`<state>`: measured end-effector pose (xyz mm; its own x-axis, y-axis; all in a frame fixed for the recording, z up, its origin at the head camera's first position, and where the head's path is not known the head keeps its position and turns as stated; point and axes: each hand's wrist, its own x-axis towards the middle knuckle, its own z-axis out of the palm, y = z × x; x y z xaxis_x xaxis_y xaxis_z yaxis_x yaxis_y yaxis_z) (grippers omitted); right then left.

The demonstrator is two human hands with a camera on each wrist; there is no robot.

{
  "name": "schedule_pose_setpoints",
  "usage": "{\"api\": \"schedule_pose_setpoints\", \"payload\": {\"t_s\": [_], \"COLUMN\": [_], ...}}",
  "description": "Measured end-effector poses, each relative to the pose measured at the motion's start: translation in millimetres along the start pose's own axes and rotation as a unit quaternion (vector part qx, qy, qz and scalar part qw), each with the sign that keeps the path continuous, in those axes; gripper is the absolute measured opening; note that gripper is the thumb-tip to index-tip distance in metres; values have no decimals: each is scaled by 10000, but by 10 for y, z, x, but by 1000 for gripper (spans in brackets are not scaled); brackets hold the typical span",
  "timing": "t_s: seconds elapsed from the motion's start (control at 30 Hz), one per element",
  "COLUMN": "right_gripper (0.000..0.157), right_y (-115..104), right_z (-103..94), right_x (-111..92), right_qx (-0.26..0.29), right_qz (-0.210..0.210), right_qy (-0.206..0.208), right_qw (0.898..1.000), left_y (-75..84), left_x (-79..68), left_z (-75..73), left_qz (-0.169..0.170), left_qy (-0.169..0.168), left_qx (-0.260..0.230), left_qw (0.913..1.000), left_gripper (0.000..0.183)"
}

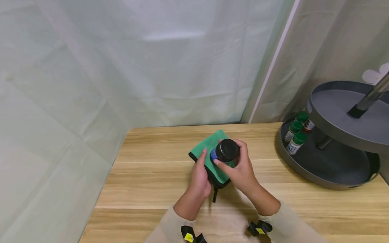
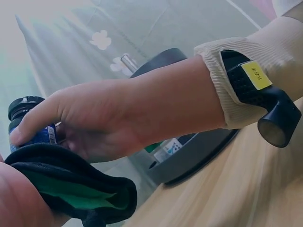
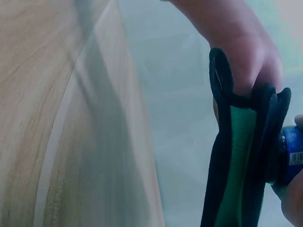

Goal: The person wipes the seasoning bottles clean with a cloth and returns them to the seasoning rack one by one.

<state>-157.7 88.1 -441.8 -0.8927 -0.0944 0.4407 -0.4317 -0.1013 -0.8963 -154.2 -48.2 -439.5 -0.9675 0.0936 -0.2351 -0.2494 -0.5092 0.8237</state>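
Observation:
Above the wooden table, my left hand holds a folded green cloth with black edging and a small black loop, its thumb along the cloth's near side. My right hand grips a small dark jar with a black lid and blue label, thumb on one side and fingers on the other. The jar is against or just over the cloth, tilted in the head view. In the left wrist view the jar shows behind the cloth's edge. The right wrist view shows the cloth folded in layers; the left fingers behind it are partly hidden.
A dark grey two-tier round tray stands on the table at the right. Several green-capped spice bottles stand on its lower tier, at the left side. A pale curtain hangs behind the table and along its left side.

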Motion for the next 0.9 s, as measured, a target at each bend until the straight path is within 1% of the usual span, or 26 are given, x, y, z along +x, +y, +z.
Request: {"api": "schedule_pose_setpoints", "payload": {"t_s": [0.1, 0.2, 0.3, 0.4, 0.6, 0.77, 0.9], "right_gripper": [70, 72, 74, 75, 71, 71, 71], "right_y": [-9, -21, -38, -45, -22, 0, 8], "right_z": [-8, -26, -53, -84, -141, -153, -155], "right_x": [-3, 9, 26, 48, 95, 114, 126], "right_qx": [-43, -277, -529, -667, -742, -549, -394], "right_qz": [70, 175, 258, 273, 20, -224, -336], "right_qy": [-72, -148, -200, -188, -18, 165, 434], "right_qw": [9999, 9994, 9981, 9972, 9972, 9981, 9977], "left_y": [22, 40, 46, 46, 48, 22, -9], "left_x": [5, 12, 15, 7, -30, -42, -52], "left_z": [-13, -23, -26, -26, -4, 13, 29], "left_qz": [-20, 40, 150, 231, 299, 293, 202], "left_qy": [133, 219, 249, 228, 305, 339, 315], "left_qx": [-59, -105, -149, -148, -42, 18, 152], "left_qw": [9999, 9997, 9995, 9994, 9991, 9990, 9992], "left_gripper": [60, 59, 57, 57, 59, 60, 60]}}
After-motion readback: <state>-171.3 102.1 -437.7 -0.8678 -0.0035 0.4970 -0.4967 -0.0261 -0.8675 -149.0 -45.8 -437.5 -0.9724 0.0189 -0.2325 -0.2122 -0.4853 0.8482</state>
